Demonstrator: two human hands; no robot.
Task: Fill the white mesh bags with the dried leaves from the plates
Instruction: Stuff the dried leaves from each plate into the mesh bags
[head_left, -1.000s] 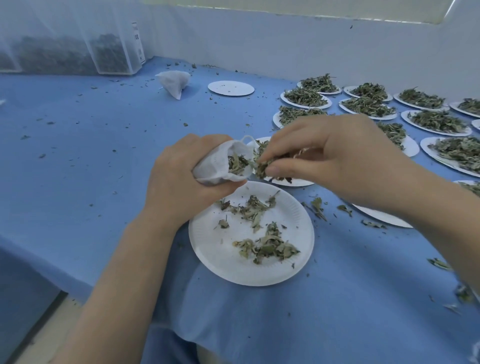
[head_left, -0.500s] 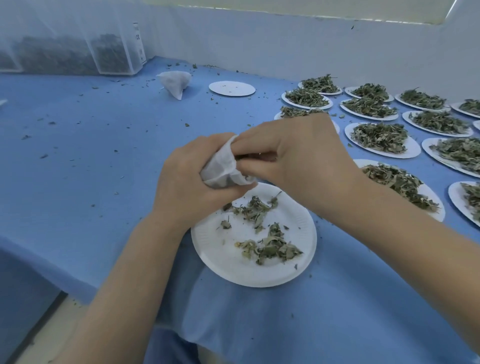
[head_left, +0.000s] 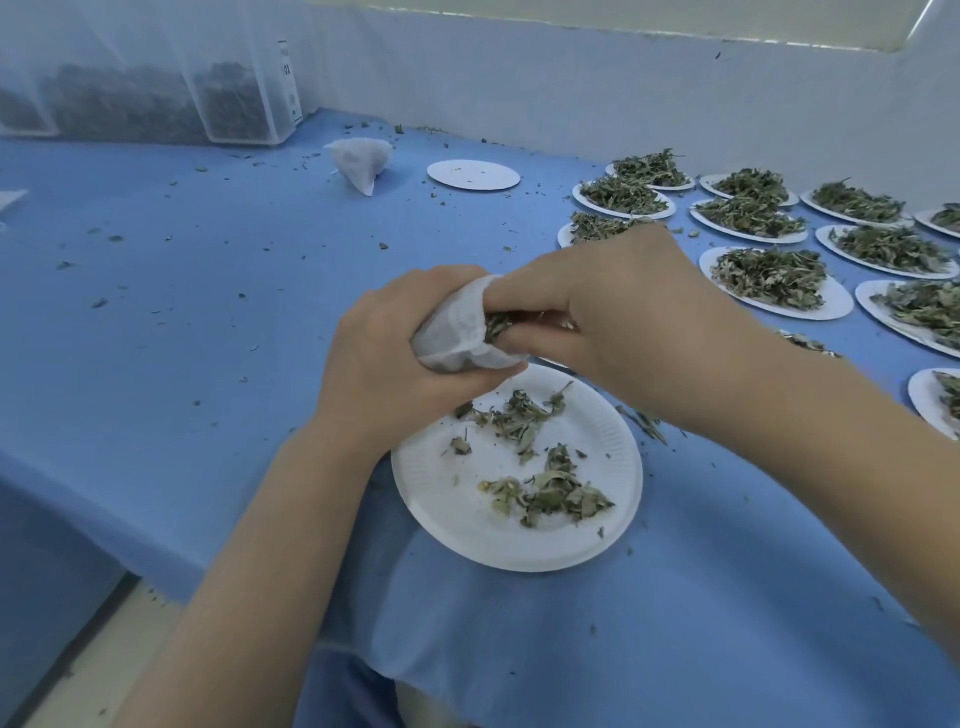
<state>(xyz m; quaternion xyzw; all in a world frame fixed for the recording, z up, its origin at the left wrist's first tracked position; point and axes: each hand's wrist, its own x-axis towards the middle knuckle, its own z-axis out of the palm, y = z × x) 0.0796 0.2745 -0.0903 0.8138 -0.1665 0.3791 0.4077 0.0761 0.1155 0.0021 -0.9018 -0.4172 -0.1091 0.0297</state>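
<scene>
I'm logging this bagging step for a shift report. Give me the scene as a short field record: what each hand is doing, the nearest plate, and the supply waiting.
left hand: grips white mesh bag, mouth facing right
right hand: pinches dried green leaves at the bag's mouth
nearest white paper plate: some leaves left
far plates: heaped with leaves

a dark label with faint characters is seen on the clear container (head_left: 244, 98); nothing on it can be read with certainty.
</scene>
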